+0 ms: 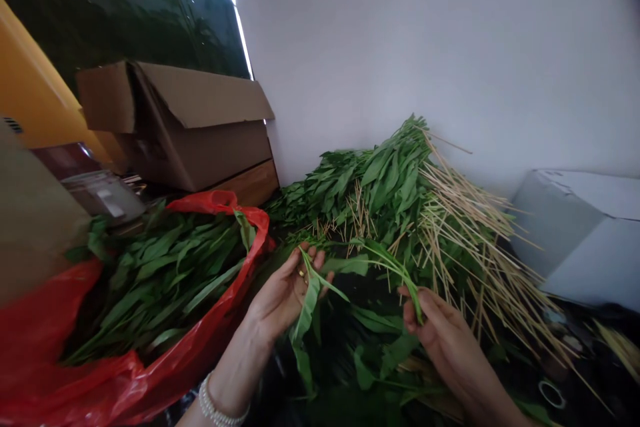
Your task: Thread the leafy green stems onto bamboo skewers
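My left hand is raised palm up, its fingers curled round a long green leaf that hangs down from them. A bead bracelet circles that wrist. My right hand pinches the base of a thin leafy stem that arches to the left toward the other hand. Both hands hover over loose green leaves lying on a dark surface, just in front of a big heap of leafy stalks.
A red plastic bag full of stripped leaves lies at the left. Pale bare stems fan out at the right of the heap. Cardboard boxes stand behind the bag, a grey box at the right, a white wall behind.
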The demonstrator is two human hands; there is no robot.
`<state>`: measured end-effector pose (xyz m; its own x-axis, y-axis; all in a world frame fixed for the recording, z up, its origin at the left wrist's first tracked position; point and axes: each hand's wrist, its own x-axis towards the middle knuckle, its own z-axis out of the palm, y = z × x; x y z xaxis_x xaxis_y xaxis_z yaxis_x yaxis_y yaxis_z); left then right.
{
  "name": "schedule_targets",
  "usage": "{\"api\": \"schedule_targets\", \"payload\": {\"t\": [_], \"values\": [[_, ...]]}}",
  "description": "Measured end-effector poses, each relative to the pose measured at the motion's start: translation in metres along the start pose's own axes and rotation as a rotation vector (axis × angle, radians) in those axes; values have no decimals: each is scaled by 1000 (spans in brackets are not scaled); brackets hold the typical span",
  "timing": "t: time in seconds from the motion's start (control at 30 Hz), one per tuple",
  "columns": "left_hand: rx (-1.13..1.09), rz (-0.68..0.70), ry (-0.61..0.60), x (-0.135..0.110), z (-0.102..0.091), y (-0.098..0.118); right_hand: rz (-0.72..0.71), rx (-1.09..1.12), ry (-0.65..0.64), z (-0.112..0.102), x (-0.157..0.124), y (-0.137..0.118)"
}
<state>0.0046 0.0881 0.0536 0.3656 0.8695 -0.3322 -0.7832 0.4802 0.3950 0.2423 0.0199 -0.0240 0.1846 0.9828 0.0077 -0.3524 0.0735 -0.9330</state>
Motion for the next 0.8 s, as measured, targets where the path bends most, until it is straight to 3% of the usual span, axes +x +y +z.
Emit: {"api": "schedule_targets", "payload": {"t": [0.23,0.4,0.6,0.73,0.8], "values": [[-75,-89,-191,-23,-3,-11,13,-145,-54,3,-2,3],[-161,-68,-122,-20,2,-11,-5,-229,-138,3,-2,6],[-179,38,-159,-13,2,-8,-9,-343,-199,4,-5,3],[-46,141,-163,-15,4,-9,-13,-369,-184,5,-6,1],[233,171,-260,-20,1,-15,-10,-371,-176,5,-6,1]]}}
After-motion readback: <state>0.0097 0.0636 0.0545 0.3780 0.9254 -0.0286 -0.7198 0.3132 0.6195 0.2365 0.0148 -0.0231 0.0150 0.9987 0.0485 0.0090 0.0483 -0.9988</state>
